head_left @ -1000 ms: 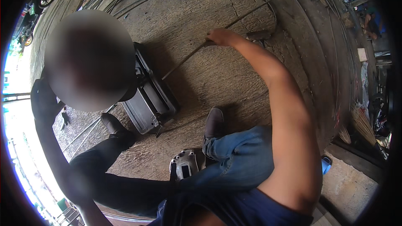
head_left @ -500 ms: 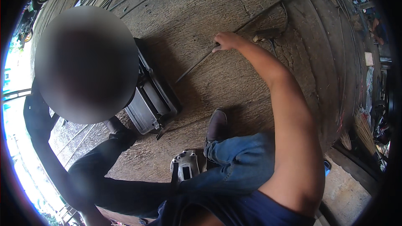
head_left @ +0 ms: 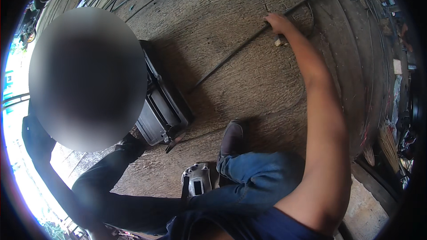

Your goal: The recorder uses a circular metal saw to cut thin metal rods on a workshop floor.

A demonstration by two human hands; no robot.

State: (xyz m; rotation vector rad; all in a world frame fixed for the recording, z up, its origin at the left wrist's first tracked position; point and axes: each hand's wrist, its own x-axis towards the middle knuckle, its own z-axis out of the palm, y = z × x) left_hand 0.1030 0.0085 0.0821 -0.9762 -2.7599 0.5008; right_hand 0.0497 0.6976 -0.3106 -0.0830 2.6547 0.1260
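Right hand (head_left: 278, 22) outstretched, gripping metal rod (head_left: 231, 58)

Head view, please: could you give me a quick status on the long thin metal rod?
Right hand shut on the long thin metal rod, lying along the concrete floor. Left hand not in view. Dark metal machine at the rod's near end.

Bare right arm (head_left: 320, 120), sleeveless navy top (head_left: 249, 226), blue jeans (head_left: 258, 178), dark grey-brown shoe (head_left: 231, 138).

Dark metal box (head_left: 162, 106) beside co-worker's shoe (head_left: 129, 144); broom (head_left: 391, 144) far right.
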